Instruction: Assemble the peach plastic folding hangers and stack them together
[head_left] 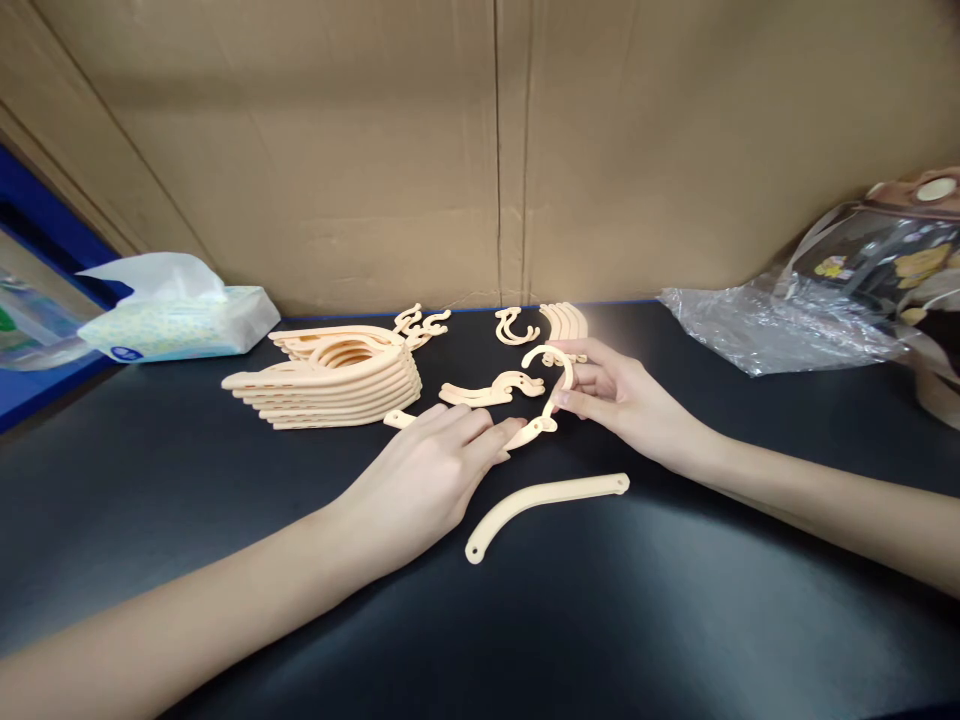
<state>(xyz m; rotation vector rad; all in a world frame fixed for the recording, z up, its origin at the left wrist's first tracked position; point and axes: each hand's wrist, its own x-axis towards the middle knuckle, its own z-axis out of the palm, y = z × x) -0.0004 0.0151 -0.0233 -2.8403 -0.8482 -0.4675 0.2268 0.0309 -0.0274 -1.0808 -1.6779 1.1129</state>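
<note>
My left hand [439, 465] is closed over a cream plastic hanger arm [527, 433], whose two ends stick out on either side of the fingers. Between thumb and fingers, my right hand [611, 395] pinches a cream hanger hook [568, 378], its curve upward and its lower end meeting the arm's right end. Whether the two parts are joined I cannot tell. In front of the hands a loose curved hanger arm [544, 495] with a hole at each end lies on the black table [675, 620]. Just behind them rest more hanger parts [491, 388].
A stack of folded hangers [337, 385] stands left of centre. Loose hooks [424, 325], another pair of hooks [516, 328] and several arms [564, 320] lie at the back. A tissue pack [187, 320] is at left, clear plastic [757, 325] and a transparent bag [885, 250] at right. Cardboard [337, 150] walls the back.
</note>
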